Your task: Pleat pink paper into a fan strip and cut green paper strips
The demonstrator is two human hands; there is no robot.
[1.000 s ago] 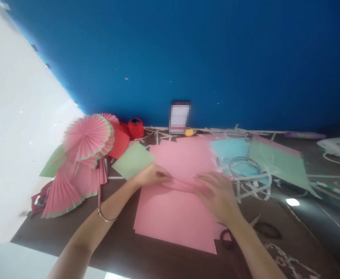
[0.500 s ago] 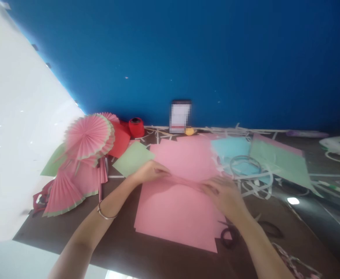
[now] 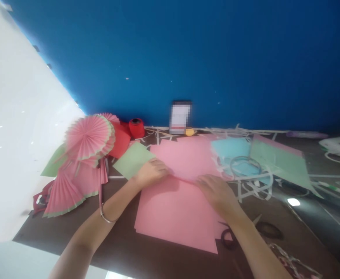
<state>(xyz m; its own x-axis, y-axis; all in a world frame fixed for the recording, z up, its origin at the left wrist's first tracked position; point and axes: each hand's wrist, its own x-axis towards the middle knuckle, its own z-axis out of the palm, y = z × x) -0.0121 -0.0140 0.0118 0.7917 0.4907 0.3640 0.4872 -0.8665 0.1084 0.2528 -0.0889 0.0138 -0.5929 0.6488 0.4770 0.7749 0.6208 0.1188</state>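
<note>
Near edge: bare brown worktop (image 3: pixel 120 242). Near right, a blurred strand (image 3: pixel 292 263), can't make it out. Black scissor handles (image 3: pixel 270 230) show on both sides of the right forearm; can't tell if one pair or two.

Pink sheets (image 3: pixel 175 221) stacked mid-worktop, edges uneven. Across them, raised in a narrow line, is the pink strip (image 3: pixel 184 180), stretched between both hands. Left hand (image 3: pixel 152 172): fingers curled close together, pinching the strip's left end. Right hand (image 3: pixel 216 193): fingers bent, side by side, pinching its right end; thumb hidden. Bangle (image 3: pixel 108 221) on the left wrist.

Left: pleated pink fan (image 3: pixel 63 193), green edge, with a round one (image 3: pixel 85 137) just beyond. Green sheet (image 3: pixel 133 159) sits beside the left hand, partly covered by it. Right: white strips (image 3: pixel 254 190) tangled over blue sheets (image 3: pixel 230 147), another green sheet (image 3: pixel 280 162) beside.

Far side, left to right: red paper (image 3: pixel 120 139), red roll (image 3: pixel 136 128), pixelated upright panel (image 3: pixel 180 118), yellow bit (image 3: pixel 189 132), purple pen-like item (image 3: pixel 306 134). Blue wall (image 3: pixel 187 58) behind.
</note>
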